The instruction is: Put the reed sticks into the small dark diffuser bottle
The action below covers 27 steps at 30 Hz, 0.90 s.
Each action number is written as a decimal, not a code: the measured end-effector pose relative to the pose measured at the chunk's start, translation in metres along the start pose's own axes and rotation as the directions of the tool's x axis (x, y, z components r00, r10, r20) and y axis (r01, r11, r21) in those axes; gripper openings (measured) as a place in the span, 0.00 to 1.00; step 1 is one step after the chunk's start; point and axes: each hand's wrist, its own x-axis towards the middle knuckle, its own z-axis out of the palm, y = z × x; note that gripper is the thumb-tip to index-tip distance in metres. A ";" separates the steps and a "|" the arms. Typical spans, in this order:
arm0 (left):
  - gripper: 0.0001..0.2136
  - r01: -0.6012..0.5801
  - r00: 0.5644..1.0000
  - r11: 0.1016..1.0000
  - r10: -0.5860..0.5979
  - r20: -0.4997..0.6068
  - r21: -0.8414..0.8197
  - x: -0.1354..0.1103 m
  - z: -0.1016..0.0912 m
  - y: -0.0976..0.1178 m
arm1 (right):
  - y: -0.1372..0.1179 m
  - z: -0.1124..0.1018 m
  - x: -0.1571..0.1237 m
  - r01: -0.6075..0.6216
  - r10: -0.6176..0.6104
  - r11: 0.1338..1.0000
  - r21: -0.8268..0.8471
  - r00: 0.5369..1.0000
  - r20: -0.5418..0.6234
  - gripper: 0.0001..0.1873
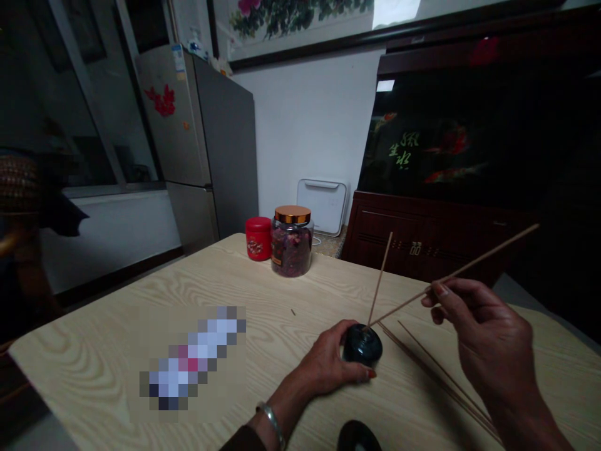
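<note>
My left hand (328, 363) is wrapped round a small dark round incense holder (364, 343) on the pale wooden table (117, 351). One thin incense stick (380, 279) stands in the holder, leaning slightly right. My right hand (483, 338) pinches a second long stick (479, 260) between thumb and fingers, its lower tip touching the top of the holder. Several more sticks (436, 376) lie flat on the table under my right hand.
A glass jar with a copper lid (292, 241) and a red tin (258, 238) stand at the table's far edge. A pixelated oblong object (192, 357) lies at the left. A dark round object (359, 436) sits at the near edge. A fridge (201, 138) and dark cabinet (422, 232) stand behind.
</note>
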 end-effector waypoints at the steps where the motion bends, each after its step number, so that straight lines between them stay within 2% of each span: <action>1: 0.36 0.000 1.000 1.000 0.000 0.002 0.002 0.000 0.000 0.000 | -0.001 -0.001 0.001 0.002 -0.002 1.000 -0.007 1.000 -0.014 0.14; 5: 0.35 -0.006 1.000 1.000 0.006 0.008 -0.002 0.000 0.000 0.000 | 0.002 -0.002 0.002 0.000 0.001 1.000 -0.019 0.999 0.039 0.14; 10: 0.36 0.003 1.000 1.000 -0.003 0.010 -0.011 0.000 -0.001 0.000 | 0.017 0.010 -0.004 -0.045 0.045 0.999 -0.005 0.970 0.237 0.14; 13: 0.35 0.003 1.000 1.000 -0.003 0.005 -0.008 0.000 -0.001 0.002 | 0.025 0.022 -0.011 -0.054 0.062 0.998 -0.032 0.932 0.357 0.14; 16: 0.35 -0.003 1.000 1.000 0.003 -0.001 -0.008 -0.001 -0.001 0.003 | 0.028 0.025 -0.011 -0.039 0.077 0.995 -0.088 0.866 0.494 0.15; 18: 0.34 -0.004 1.000 1.000 0.004 0.002 -0.015 -0.001 -0.001 0.003 | 0.032 0.017 -0.004 -0.027 0.102 0.989 -0.143 0.828 0.551 0.16; 20: 0.34 0.004 1.000 1.000 -0.004 0.005 -0.023 -0.001 -0.001 0.003 | 0.041 0.000 0.009 0.012 0.127 0.972 -0.233 0.811 0.572 0.17; 22: 0.35 0.009 1.000 0.999 -0.009 0.007 -0.031 -0.001 -0.001 0.002 | 0.057 -0.023 0.024 0.109 0.156 0.917 -0.385 0.787 0.596 0.16; 23: 0.35 0.007 1.000 0.999 -0.007 0.007 -0.036 -0.001 -0.001 0.002 | 0.067 -0.035 0.029 0.169 0.186 0.862 -0.477 0.771 0.609 0.15; 25: 0.35 -0.002 1.000 0.999 0.002 0.007 -0.046 0.000 -0.001 0.001 | 0.089 -0.054 0.036 0.247 0.311 0.704 -0.666 0.736 0.601 0.11; 27: 0.34 -0.010 1.000 0.999 0.010 0.008 -0.047 0.001 0.000 0.000 | 0.109 -0.065 0.037 0.297 0.424 0.554 -0.778 0.703 0.571 0.07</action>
